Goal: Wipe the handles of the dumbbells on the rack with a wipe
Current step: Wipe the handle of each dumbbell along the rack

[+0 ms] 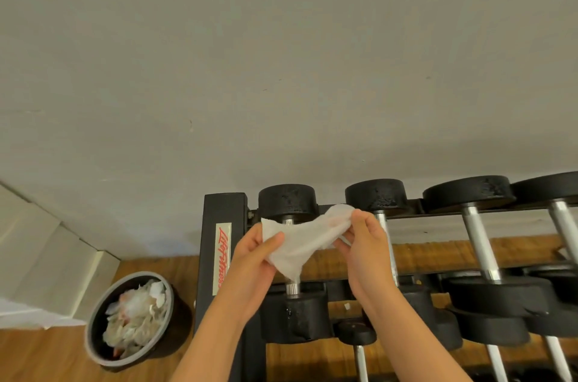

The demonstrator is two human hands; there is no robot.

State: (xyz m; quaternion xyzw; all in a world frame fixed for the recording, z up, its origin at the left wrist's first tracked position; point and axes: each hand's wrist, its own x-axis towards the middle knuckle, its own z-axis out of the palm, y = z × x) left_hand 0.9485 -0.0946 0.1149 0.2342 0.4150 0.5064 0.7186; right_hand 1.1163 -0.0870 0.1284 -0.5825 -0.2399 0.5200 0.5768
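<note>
Held a white wipe [300, 241] stretched between both hands, in front of the top tier of the black dumbbell rack [223, 212]. Pinched its left end with the left hand [259, 253], thumb on top and fingers curled beneath. Gripped its right end with the right hand [366, 244], fingers folded round the bunched cloth. Hid most of the chrome handle of the leftmost dumbbell [286, 198] behind the wipe; could not tell whether cloth touched metal. Saw, on the same tier to the right, a second dumbbell [375, 192] and a third dumbbell [469, 192], each with round black heads and a chrome handle lying front to back. Saw a smaller dumbbell [356, 333] on the tier below, among others. Noted a red-lettered label [222, 253] running down the rack's left upright. Noted a round, grey-rimmed bin [93, 328] on the wooden floor [40, 356] near the rack's left side, filled with crumpled whitish paper [134, 319]. Faced a plain grey wall [250, 53] behind the rack.
</note>
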